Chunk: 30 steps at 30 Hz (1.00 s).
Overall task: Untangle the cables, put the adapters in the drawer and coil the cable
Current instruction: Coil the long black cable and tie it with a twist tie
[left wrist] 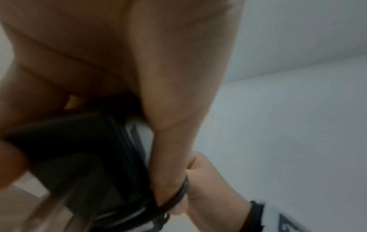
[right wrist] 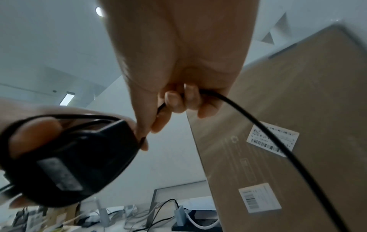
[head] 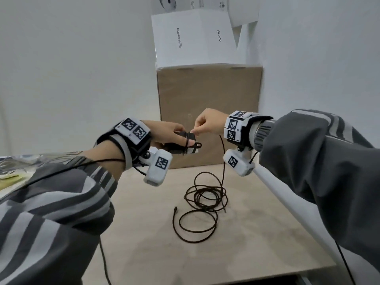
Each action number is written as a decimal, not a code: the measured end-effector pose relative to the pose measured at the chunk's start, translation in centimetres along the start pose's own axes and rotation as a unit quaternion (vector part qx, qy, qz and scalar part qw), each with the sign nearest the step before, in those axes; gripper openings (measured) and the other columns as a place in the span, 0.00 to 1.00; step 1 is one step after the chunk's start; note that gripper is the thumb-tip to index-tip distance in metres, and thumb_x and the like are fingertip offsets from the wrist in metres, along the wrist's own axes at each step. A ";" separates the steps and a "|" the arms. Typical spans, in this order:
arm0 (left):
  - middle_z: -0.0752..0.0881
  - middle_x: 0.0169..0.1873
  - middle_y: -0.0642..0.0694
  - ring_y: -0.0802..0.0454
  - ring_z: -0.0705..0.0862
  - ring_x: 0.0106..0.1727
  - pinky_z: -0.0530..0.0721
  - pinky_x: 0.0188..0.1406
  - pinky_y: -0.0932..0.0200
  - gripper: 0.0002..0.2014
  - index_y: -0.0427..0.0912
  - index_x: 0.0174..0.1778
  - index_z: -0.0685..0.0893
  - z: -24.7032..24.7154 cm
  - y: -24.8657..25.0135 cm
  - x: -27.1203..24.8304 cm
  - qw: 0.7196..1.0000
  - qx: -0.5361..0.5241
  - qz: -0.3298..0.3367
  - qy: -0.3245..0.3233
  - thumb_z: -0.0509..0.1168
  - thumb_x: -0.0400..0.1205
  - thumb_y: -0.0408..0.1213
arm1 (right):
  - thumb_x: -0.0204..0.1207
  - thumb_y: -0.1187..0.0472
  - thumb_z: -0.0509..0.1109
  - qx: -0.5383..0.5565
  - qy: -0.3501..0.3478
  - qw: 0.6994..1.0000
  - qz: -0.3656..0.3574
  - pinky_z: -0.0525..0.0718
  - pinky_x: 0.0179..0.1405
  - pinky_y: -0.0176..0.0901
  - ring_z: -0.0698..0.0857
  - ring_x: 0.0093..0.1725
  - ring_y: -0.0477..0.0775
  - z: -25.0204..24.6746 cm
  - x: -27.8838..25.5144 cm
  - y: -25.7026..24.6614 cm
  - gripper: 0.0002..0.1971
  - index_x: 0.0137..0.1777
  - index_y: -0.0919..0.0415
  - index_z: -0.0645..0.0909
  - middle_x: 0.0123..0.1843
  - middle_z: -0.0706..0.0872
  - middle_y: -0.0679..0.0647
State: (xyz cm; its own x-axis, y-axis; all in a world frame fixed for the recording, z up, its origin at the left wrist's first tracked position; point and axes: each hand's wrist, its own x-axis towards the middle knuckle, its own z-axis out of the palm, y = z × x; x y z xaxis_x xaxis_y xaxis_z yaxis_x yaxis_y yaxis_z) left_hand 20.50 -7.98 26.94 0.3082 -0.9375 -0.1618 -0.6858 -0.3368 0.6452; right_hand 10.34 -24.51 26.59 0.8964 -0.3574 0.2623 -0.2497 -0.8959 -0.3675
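the head view is evenly and softly lit, with no hard shadows on the tabletop (head: pixel 246 233) and only a faint shade beneath the loose cable (head: pixel 202 199). straight edges bow toward the frame borders (wide-angle distortion), and both sleeves smear at the lower corners. the left wrist view is dim and heavily blurred: the left hand (left wrist: pixel 119 62) fills the frame out of focus, and the black adapter (left wrist: pixel 83 149) shows no surface detail. the right wrist view is brighter; ceiling lights (right wrist: pixel 99 11) glare at upper left, the right hand (right wrist: pixel 178 62) appears backlit, and the cardboard box (right wrist: pixel 298 125) stays moderately sharp.
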 end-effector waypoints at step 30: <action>0.86 0.46 0.34 0.38 0.87 0.40 0.89 0.33 0.49 0.22 0.30 0.53 0.76 2.6 -0.5 4.5 0.902 -0.210 -0.021 0.378 0.57 0.85 0.50 | 0.85 0.59 0.61 0.220 0.060 0.974 -0.008 0.68 0.21 0.31 0.71 0.19 0.39 1.9 -6.8 -2.1 0.12 0.54 0.59 0.87 0.22 0.77 0.43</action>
State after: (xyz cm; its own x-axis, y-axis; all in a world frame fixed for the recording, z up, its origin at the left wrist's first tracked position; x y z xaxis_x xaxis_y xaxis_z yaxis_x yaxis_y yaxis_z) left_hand 20.53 -12.20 23.95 0.7984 -0.5435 0.2592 -0.4017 -0.1600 0.9017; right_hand 5.50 -19.70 23.89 0.8427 -0.3967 0.3640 -0.0316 -0.7114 -0.7021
